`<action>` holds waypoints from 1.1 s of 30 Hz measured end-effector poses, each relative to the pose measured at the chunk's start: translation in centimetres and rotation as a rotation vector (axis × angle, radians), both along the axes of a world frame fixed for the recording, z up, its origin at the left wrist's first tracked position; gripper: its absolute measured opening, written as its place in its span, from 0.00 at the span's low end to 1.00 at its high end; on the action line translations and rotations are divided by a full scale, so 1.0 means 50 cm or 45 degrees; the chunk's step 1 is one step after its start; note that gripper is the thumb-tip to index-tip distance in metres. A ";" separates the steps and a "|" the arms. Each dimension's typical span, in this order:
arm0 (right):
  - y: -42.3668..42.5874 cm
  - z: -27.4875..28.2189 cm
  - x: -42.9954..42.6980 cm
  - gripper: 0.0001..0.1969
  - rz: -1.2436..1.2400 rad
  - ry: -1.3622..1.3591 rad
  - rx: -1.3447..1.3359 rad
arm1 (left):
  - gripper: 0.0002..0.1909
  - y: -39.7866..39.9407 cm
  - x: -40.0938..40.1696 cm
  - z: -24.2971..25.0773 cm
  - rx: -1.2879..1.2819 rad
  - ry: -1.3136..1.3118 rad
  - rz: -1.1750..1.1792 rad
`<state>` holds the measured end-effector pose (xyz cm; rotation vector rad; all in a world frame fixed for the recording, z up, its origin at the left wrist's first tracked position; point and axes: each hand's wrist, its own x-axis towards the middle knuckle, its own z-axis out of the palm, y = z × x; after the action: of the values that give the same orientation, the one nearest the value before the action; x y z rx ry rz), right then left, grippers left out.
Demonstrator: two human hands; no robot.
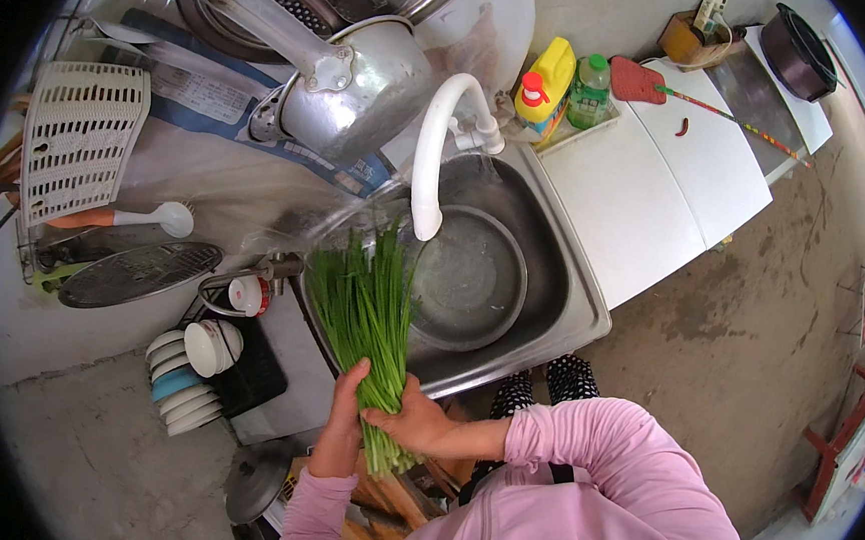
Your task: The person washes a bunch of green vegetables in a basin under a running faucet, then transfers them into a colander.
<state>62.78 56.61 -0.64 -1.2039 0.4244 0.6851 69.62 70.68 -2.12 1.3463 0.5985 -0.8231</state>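
Observation:
A thick bundle of green garlic chives (366,310) is gripped between both my hands, its pale cut ends toward me and its leaf tips pointing away over the left side of the sink. My left hand (347,411) wraps the bundle from the left, thumb on top. From the right, my right hand (422,420) clasps it near the pale ends. Beside the leaves, a round metal basin (469,287) sits in the stainless steel sink (548,278) and appears to hold water. A white curved faucet (434,157) hangs over the basin; whether water runs is unclear.
Right of the sink is a white countertop (625,201) with a yellow detergent bottle (547,82), a green bottle (589,93) and a red fly swatter (639,81). An aluminium ladle (371,77) hangs at upper left. Stacked bowls (184,384) stand in a rack at left.

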 end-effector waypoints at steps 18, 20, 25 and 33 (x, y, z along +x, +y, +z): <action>-0.216 -0.302 0.088 0.39 -0.019 -0.303 -1.335 | 0.33 -0.088 0.026 -0.449 0.392 -0.152 0.108; -0.225 -0.304 0.052 0.37 -0.093 -0.318 -1.334 | 0.37 -0.095 0.033 -0.415 0.659 -0.562 -0.232; -0.188 -0.325 0.033 0.37 -0.101 -0.333 -1.441 | 0.50 -0.190 0.167 -0.327 0.843 -1.734 -2.259; -0.179 -0.337 0.013 0.40 -0.057 -0.306 -1.382 | 0.49 -0.222 0.176 -0.456 1.359 -1.589 -2.518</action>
<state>63.43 47.67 -17.47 -2.2592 0.6447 0.2225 78.42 59.59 -24.92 2.8779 -1.9101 -0.7574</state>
